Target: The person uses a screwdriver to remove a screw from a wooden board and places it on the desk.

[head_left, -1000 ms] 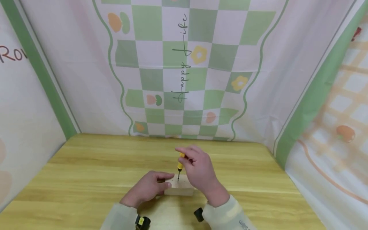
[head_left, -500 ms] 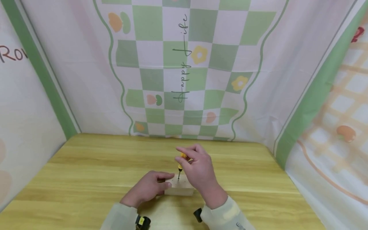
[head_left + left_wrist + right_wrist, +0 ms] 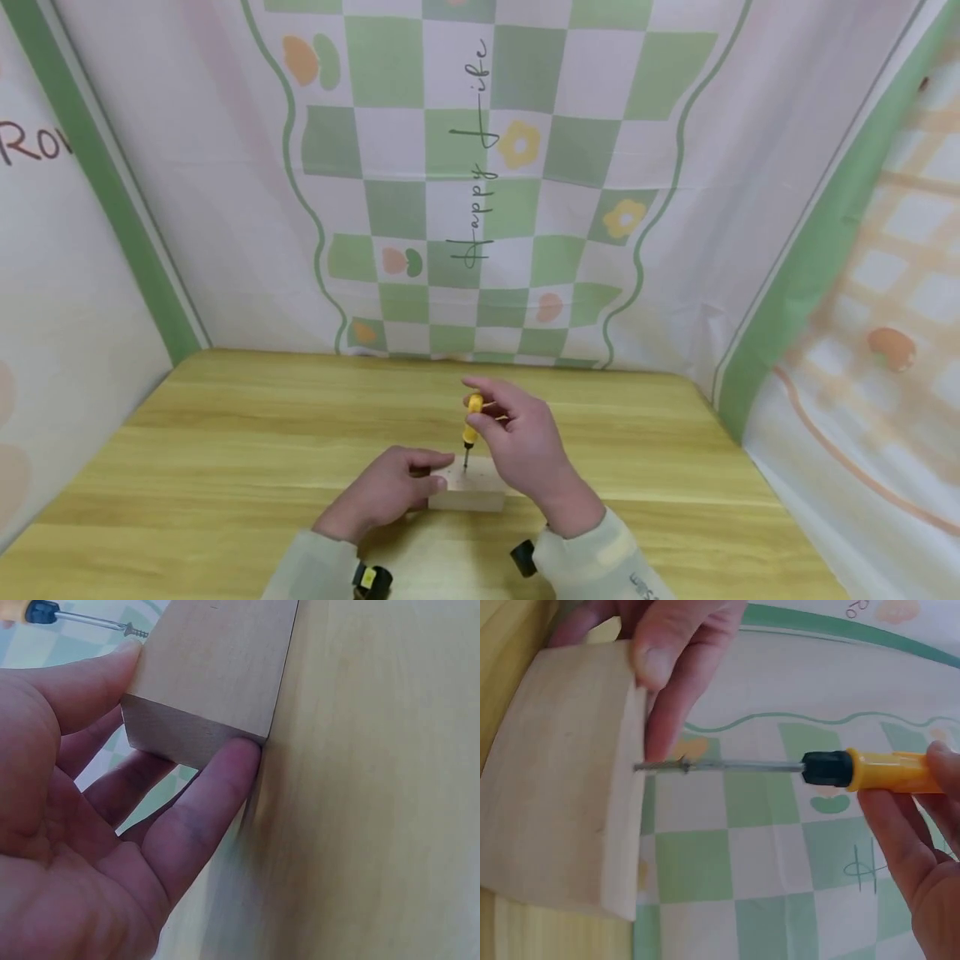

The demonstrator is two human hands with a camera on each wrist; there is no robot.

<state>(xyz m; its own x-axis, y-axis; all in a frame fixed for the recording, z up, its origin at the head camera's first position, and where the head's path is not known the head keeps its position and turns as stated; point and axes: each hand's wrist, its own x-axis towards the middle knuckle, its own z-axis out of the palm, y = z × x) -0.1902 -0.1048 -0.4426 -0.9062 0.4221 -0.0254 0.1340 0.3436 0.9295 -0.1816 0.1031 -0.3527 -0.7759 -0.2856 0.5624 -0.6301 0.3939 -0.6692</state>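
Note:
A pale wooden block (image 3: 467,500) lies on the table, in front of me. My left hand (image 3: 386,483) grips its left end, fingertips against its edges in the left wrist view. With thumb and fingers my right hand (image 3: 528,442) pinches the yellow handle of a screwdriver (image 3: 472,421), held nearly upright over the block. In the right wrist view the screwdriver's shaft meets the head of a screw (image 3: 664,766), whose point is at the block's top face. Much of the screw stands out of the wood. Small dark marks dot that face.
The wooden table (image 3: 262,433) spreads out around the block. Behind it hangs a green-and-white checked cloth (image 3: 457,208), with more printed cloth at both sides. A black device (image 3: 372,579) sits at the left cuff, another (image 3: 522,557) at the right.
My right thumb and fingers have rolled round the screwdriver handle and back; more of the handle shows now than half a second ago. The left hand and block have stayed put.

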